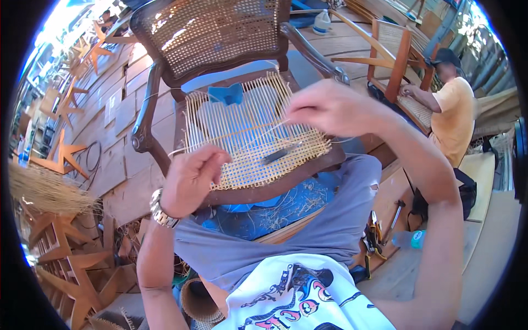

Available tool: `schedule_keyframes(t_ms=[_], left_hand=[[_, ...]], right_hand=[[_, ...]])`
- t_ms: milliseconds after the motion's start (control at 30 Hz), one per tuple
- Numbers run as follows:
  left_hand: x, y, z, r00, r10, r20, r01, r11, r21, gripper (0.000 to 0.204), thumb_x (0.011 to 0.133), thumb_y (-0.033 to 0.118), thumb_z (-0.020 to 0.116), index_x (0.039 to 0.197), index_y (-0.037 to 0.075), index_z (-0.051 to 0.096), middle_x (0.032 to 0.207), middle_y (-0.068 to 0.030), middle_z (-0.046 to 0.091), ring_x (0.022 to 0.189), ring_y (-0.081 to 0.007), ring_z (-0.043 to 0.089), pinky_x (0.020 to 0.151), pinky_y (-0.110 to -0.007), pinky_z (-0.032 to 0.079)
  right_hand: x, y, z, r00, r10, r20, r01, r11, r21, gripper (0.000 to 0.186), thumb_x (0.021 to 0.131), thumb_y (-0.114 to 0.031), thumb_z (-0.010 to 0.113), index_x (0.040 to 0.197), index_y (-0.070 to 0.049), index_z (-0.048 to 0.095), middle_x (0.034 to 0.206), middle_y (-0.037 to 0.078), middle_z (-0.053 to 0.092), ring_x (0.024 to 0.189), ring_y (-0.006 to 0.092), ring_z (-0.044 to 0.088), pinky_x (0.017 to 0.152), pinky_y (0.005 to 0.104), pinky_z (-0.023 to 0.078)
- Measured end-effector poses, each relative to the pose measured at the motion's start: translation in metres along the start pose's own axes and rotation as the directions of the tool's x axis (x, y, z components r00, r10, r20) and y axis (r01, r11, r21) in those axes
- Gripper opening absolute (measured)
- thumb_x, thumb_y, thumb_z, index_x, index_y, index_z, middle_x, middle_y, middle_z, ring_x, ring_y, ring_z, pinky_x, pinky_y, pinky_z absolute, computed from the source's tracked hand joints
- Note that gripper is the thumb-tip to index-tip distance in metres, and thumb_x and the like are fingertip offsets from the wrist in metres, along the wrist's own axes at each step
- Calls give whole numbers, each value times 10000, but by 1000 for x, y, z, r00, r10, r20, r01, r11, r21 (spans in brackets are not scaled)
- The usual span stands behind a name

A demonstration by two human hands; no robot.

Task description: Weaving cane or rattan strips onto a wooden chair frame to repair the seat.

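A dark carved wooden armchair (146,132) has a cane back (209,36) and a partly woven cane seat (280,170), denser along the front. My right hand (324,107) is above the seat's right half, its thumb and fingers pinched on a thin pale cane strand (267,132). My left hand (192,176) is at the seat's left front, fingers curled together; what they hold, if anything, is too small to tell. A dark, narrow tool (280,154) lies on the weave between my hands. A blue scrap (225,94) sits at the seat's back.
A co-worker (454,115) works at a second cane chair (393,82) on the right. Wooden star shapes (66,154) and a straw bundle (47,187) are at left. Pliers (374,236), a hammer (393,220) and a bottle (412,239) lie by my right leg.
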State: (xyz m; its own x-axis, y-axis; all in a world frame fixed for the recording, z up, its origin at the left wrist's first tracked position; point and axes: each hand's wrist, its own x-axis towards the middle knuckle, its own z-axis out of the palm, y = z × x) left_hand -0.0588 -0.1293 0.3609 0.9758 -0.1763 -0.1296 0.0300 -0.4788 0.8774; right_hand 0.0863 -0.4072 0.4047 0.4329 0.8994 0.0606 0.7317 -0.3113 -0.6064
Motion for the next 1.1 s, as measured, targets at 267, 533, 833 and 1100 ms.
schedule_keyframes(t_ms=[267, 533, 833, 1100], left_hand=[[-152, -228, -202, 655, 157, -739, 280, 858, 430, 118, 913, 89, 500, 930, 41, 606, 740, -126, 605, 693, -302, 615, 622, -374, 494], [-501, -281, -315, 108, -87, -990, 948, -292, 129, 298, 921, 243, 498, 1083, 46, 653, 996, -225, 678, 965, -394, 649, 834, -494, 521], [-222, -110, -147, 518, -22, -855, 455, 854, 253, 362, 928, 164, 560, 1243, -15, 549, 1169, -122, 630, 1086, -202, 584, 947, -325, 446], [-107, -66, 15, 993, -85, 81, 84, 996, 14, 293, 965, 243, 544, 1155, 28, 599, 977, -68, 647, 880, -148, 605, 776, -309, 489]], right_hand=[[-241, 128, -48, 674, 578, -461, -612, 786, 91, 142, 911, -141, 605, 872, -8, 638, 768, -32, 565, 679, 46, 482, 578, 219, 394], [-274, 150, -51, 624, 647, -438, -593, 757, 273, 147, 869, -165, 631, 787, -57, 575, 727, -59, 485, 603, 53, 434, 551, 221, 362], [1, 10, 85, 993, 85, 78, -108, 924, 367, 131, 900, -86, 581, 982, -10, 650, 851, 12, 635, 740, 78, 571, 657, 244, 467], [39, -34, 158, 946, -40, 320, -146, 831, 536, 133, 915, -90, 580, 996, -6, 644, 785, -1, 613, 722, 81, 552, 662, 249, 464]])
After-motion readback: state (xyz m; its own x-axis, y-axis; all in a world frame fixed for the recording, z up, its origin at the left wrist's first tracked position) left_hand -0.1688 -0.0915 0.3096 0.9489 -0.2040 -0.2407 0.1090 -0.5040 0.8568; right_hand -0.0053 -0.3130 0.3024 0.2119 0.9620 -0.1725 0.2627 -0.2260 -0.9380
